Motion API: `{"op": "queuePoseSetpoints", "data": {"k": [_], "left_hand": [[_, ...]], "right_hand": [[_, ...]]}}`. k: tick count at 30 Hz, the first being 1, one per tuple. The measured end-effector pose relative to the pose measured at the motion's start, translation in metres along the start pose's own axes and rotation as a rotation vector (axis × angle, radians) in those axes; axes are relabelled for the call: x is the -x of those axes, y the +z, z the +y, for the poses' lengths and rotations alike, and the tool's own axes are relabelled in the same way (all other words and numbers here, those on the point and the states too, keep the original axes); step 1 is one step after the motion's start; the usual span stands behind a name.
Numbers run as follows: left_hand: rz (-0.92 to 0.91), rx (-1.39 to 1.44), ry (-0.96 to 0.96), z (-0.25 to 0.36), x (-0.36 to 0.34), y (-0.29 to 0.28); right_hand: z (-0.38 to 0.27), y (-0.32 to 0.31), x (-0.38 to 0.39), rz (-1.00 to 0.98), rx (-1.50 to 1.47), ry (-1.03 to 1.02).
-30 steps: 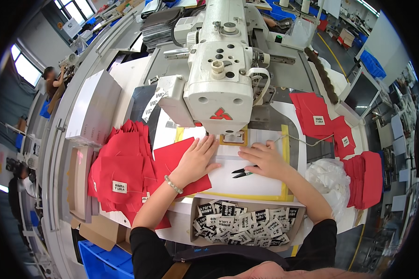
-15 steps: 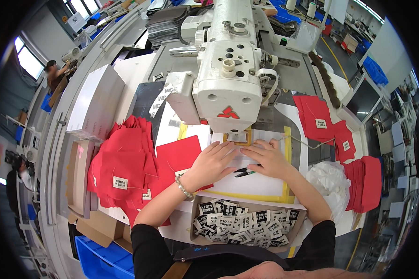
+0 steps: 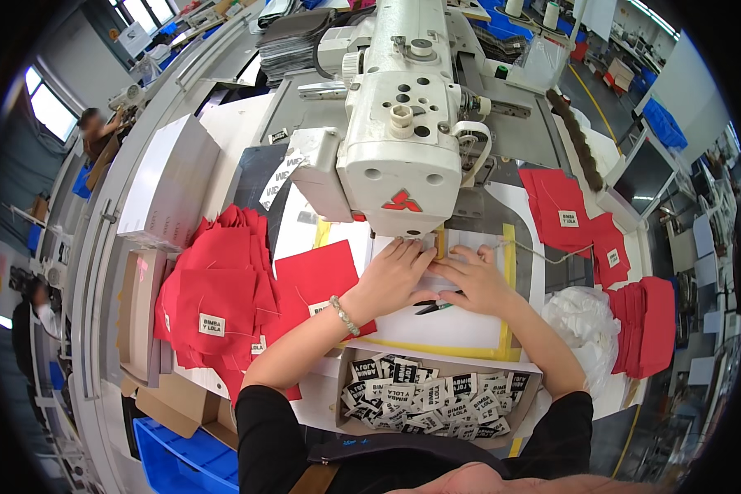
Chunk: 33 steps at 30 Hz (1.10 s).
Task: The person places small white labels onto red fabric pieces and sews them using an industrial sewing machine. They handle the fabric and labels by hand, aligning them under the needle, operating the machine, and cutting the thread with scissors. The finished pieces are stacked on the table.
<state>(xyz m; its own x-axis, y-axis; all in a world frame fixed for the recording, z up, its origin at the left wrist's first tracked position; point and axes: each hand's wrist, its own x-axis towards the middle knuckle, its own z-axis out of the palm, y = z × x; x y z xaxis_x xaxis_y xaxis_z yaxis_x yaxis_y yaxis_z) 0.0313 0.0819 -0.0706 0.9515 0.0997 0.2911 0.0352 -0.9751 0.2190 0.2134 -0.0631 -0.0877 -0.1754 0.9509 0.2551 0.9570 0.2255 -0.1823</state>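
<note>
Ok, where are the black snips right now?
In the head view, just right of centre, the black snips poke out from under the right hand, close to the left hand and above the open box of labels in the picture.

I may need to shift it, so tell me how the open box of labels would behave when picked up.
The cardboard box has thin walls, so it may flex slightly. Its labels lie loose and heaped, so they would probably slide if it tilts.
</note>
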Motion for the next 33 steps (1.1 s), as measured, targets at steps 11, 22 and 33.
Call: {"op": "queuePoseSetpoints", "data": {"k": [11, 22, 33], "left_hand": [[0.030, -0.053, 0.024, 0.000, -0.003, 0.006], [0.060, 0.007, 0.043, -0.005, -0.004, 0.009], [0.010, 0.086, 0.030, -0.002, -0.004, -0.002]], "right_hand": [[0.002, 0.001, 0.002, 0.007, -0.002, 0.009], [-0.002, 0.001, 0.002, 0.025, -0.007, 0.010], [-0.007, -0.040, 0.012, -0.004, 0.193, -0.048]]}}
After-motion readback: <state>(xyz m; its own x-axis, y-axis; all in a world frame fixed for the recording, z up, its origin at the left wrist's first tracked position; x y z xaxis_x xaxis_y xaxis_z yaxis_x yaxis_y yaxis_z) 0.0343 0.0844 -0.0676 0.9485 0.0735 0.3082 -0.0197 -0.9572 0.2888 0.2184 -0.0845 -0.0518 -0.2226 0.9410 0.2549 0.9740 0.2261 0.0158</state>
